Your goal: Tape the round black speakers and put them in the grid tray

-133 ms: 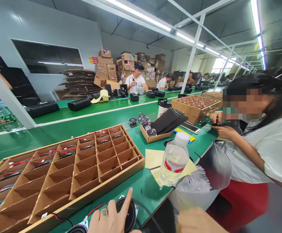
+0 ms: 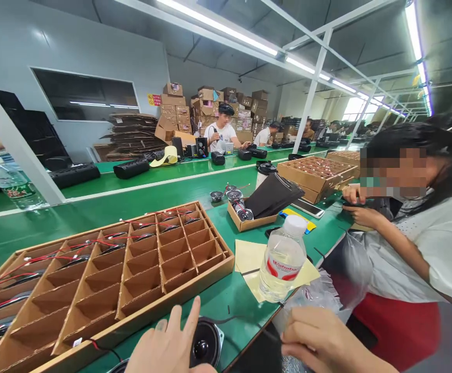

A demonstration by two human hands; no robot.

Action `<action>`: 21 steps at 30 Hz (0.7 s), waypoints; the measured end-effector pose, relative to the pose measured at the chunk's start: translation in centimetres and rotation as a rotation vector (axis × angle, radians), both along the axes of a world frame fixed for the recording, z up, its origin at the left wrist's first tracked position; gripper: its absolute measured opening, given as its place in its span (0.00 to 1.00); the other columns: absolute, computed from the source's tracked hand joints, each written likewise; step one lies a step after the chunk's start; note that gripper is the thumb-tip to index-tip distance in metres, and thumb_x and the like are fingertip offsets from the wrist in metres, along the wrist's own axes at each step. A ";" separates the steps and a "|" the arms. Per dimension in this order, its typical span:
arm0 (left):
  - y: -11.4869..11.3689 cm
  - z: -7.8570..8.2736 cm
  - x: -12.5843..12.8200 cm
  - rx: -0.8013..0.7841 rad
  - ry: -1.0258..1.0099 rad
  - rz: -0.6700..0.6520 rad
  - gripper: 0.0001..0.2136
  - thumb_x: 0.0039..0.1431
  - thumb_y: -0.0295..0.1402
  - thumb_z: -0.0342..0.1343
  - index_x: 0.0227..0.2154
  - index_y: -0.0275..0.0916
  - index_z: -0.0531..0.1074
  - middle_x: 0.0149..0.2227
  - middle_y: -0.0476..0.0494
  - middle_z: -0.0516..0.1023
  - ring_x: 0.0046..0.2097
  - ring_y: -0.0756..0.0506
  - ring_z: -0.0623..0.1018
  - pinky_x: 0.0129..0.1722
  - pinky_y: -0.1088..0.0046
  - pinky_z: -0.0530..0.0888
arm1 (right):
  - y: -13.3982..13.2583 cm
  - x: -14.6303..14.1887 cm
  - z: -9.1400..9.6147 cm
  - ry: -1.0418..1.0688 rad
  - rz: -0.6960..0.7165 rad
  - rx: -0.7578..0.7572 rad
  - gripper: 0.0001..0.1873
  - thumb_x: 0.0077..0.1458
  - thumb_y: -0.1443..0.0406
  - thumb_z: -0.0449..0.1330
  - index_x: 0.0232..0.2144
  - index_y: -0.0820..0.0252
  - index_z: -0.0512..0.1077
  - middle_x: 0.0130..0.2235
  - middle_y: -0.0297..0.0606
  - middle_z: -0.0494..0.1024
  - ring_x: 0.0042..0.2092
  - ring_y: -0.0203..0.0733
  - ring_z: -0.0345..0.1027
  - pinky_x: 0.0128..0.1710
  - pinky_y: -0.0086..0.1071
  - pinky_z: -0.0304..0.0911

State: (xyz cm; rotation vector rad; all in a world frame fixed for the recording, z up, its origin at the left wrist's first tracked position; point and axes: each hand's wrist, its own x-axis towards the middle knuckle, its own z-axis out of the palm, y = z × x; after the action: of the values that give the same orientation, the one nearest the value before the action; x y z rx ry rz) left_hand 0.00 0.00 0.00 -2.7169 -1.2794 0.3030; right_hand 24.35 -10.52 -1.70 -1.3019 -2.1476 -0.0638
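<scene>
My left hand (image 2: 169,344) lies at the bottom edge, fingers stretched out, resting beside and partly over a black round speaker (image 2: 206,343) on the green table (image 2: 226,300). My right hand (image 2: 323,342) is at the bottom right, fingers curled by the table edge, next to a clear plastic bag (image 2: 319,292); what it holds, if anything, I cannot make out. A cardboard divider tray (image 2: 105,280) with speakers and red wires in its far and left cells sits just beyond my left hand.
A water bottle (image 2: 282,261) stands on yellow paper (image 2: 249,259). A small box of speakers (image 2: 245,215) with black sheets lies further back. A co-worker in white (image 2: 424,243) sits at the right. Another tray (image 2: 315,173), boxes and people lie beyond.
The view tilted down slightly. My left hand's fingers spread a little further over the speaker, and my right hand has come up into view near the plastic bag.
</scene>
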 end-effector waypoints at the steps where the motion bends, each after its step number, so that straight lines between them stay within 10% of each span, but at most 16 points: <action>1: 0.7 0.0 -0.5 -0.020 -0.040 -0.037 0.35 0.44 0.47 0.60 0.55 0.42 0.56 0.49 0.32 0.69 0.46 0.34 0.72 0.44 0.56 0.70 | 0.1 0.2 0.5 0.018 -0.026 -0.009 0.21 0.64 0.60 0.44 0.24 0.62 0.67 0.22 0.34 0.69 0.23 0.31 0.61 0.22 0.25 0.52; 5: 3.1 -0.7 -2.6 -0.177 -0.160 -0.244 0.34 0.37 0.49 0.64 0.51 0.47 0.64 0.56 0.41 0.63 0.59 0.37 0.58 0.56 0.57 0.58 | -0.1 0.9 1.2 0.040 -0.082 -0.044 0.18 0.63 0.61 0.46 0.25 0.61 0.66 0.23 0.34 0.69 0.25 0.32 0.62 0.23 0.24 0.55; 10: 4.2 -0.8 -2.9 -0.358 -0.204 -0.357 0.29 0.46 0.49 0.59 0.51 0.49 0.62 0.54 0.43 0.67 0.56 0.40 0.63 0.52 0.61 0.62 | -0.1 1.3 0.4 0.056 -0.098 -0.076 0.16 0.62 0.62 0.48 0.24 0.61 0.65 0.24 0.34 0.69 0.25 0.31 0.62 0.23 0.23 0.56; 21: 1.4 0.5 -1.0 -0.250 -0.045 -0.217 0.29 0.43 0.32 0.61 0.52 0.48 0.62 0.49 0.43 0.70 0.48 0.41 0.70 0.47 0.64 0.65 | -0.4 0.8 -0.9 0.014 -0.067 -0.093 0.20 0.63 0.61 0.45 0.22 0.61 0.65 0.22 0.34 0.68 0.23 0.31 0.61 0.21 0.24 0.51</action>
State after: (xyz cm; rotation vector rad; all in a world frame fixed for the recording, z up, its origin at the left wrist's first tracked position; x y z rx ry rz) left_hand -1.01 1.41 0.46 -3.0550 -1.0026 0.4040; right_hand 25.20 -10.90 -2.56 -1.4228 -2.1177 0.0175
